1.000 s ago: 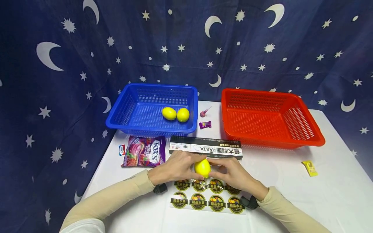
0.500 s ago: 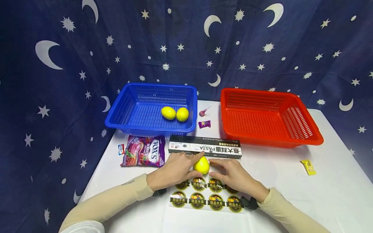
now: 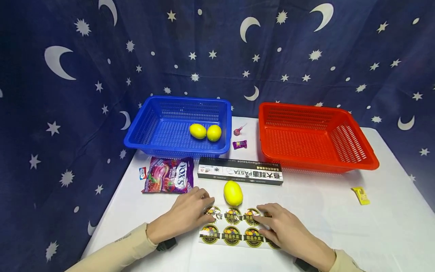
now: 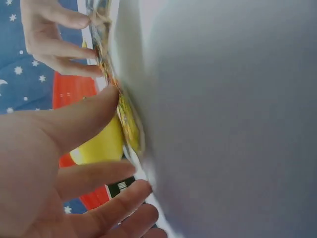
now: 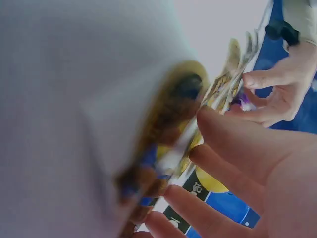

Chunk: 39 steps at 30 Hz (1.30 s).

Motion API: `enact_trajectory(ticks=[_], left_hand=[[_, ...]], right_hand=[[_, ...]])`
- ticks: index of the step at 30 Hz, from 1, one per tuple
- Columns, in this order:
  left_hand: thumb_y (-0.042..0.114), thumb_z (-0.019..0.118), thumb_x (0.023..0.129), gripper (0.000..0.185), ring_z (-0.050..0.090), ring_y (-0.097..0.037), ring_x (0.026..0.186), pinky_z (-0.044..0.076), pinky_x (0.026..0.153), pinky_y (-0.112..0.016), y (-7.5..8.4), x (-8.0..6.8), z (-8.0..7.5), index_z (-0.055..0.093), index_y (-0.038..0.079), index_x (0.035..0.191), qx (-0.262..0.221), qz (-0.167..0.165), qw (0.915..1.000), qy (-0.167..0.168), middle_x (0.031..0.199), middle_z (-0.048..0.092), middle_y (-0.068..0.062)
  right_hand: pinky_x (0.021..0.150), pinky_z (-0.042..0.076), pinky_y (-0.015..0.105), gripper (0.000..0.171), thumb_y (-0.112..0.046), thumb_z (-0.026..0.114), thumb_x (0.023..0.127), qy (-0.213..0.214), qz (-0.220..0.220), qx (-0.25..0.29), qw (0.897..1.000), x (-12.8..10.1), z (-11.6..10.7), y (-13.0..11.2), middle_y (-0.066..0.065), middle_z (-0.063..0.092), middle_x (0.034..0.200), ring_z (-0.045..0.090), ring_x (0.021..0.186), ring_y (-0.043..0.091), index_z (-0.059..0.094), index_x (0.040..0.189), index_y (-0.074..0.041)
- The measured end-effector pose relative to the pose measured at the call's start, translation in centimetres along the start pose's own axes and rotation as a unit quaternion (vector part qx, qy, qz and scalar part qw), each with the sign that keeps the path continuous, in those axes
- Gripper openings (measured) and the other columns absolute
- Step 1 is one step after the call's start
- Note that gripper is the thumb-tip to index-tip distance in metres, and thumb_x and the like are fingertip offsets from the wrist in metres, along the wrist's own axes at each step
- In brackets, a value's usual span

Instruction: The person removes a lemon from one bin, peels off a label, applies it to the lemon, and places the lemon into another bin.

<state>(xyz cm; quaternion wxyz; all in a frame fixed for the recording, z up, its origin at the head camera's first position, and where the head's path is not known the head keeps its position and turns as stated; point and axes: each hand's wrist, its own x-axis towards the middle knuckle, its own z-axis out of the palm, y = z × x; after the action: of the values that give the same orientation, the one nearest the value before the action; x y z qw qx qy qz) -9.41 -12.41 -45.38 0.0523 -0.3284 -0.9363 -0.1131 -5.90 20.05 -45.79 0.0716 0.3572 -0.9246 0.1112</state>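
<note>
A yellow lemon (image 3: 233, 193) rests by itself on the white table, just beyond the sheet of round fruit stickers (image 3: 232, 245). My left hand (image 3: 183, 214) is at the sheet's left edge, thumb and fingers spread and bent a little, holding nothing. Over the right part of the sheet is my right hand (image 3: 290, 231), its fingers apart and nothing between them; it hides some stickers. Whether either hand touches the sheet I cannot tell. In the left wrist view the lemon (image 4: 101, 144) shows behind the thumb and index finger.
Two lemons lie in the blue basket (image 3: 176, 151) at the back left. A red basket (image 3: 319, 162) stands at the back right. A pasta box (image 3: 240, 172), a purple candy bag (image 3: 168, 176), a lollipop (image 3: 237, 131) and small wrapped candies (image 3: 361, 195) lie around.
Both hands have let go of the lemon and drawn apart, toward the front of the table and the sticker sheet. The lemon now stands alone behind the sheet.
</note>
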Motion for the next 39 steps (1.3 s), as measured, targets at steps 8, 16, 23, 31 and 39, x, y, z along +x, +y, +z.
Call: enact_trajectory(ticks=[8,16,23,31,39], left_hand=[[0.038,0.086,0.080,0.022,0.053,-0.008,0.079,0.044,0.064,-0.022,0.2,-0.5,0.7,0.079,0.024,0.096,-0.035,-0.002,0.9990,0.027,0.090,0.067,0.010],[0.024,0.078,0.090,0.012,0.054,0.000,0.067,0.045,0.061,-0.020,0.5,0.7,-2.2,0.067,0.025,0.086,-0.275,-0.071,0.9577,-0.048,0.074,0.064,0.014],[0.021,0.074,0.093,0.011,0.063,-0.010,0.072,0.054,0.063,-0.025,0.5,5.6,-1.8,0.070,0.012,0.099,-0.446,-0.122,0.8861,-0.037,0.088,0.071,-0.002],[0.013,0.076,0.091,0.017,0.064,-0.020,0.062,0.056,0.054,-0.033,1.2,8.9,1.0,0.070,0.002,0.103,-0.551,-0.191,0.8113,-0.046,0.085,0.073,-0.007],[0.023,0.080,0.089,0.024,0.063,-0.014,0.058,0.048,0.052,-0.024,2.2,9.6,1.6,0.067,0.010,0.104,-0.484,-0.175,0.8574,-0.021,0.077,0.074,0.000]], right_hand=[[0.086,0.058,0.041,0.033,-0.030,0.084,0.084,-0.012,0.021,-0.015,1.000,-0.3,0.4,-0.2,0.003,0.068,0.126,0.062,0.113,0.019,0.079,0.116,-0.024],[0.082,0.059,0.039,0.032,-0.030,0.084,0.084,-0.002,0.036,0.014,0.999,0.4,-0.3,-0.3,0.001,0.071,0.122,0.066,0.107,0.017,0.079,0.115,-0.022],[0.066,0.051,0.024,0.065,-0.029,0.089,0.079,0.080,0.082,0.099,0.989,4.2,-0.7,1.3,0.001,0.072,0.108,0.065,0.079,0.010,0.065,0.137,-0.011],[0.067,0.052,0.022,0.066,-0.031,0.091,0.077,0.038,0.105,0.155,0.981,6.8,0.0,2.6,0.001,0.076,0.111,0.069,0.078,0.010,0.067,0.136,-0.015],[0.066,0.055,0.027,0.058,-0.048,0.092,0.070,0.048,0.150,0.132,0.979,7.2,0.4,2.4,-0.003,0.077,0.087,0.070,0.070,0.005,0.072,0.115,-0.017]])
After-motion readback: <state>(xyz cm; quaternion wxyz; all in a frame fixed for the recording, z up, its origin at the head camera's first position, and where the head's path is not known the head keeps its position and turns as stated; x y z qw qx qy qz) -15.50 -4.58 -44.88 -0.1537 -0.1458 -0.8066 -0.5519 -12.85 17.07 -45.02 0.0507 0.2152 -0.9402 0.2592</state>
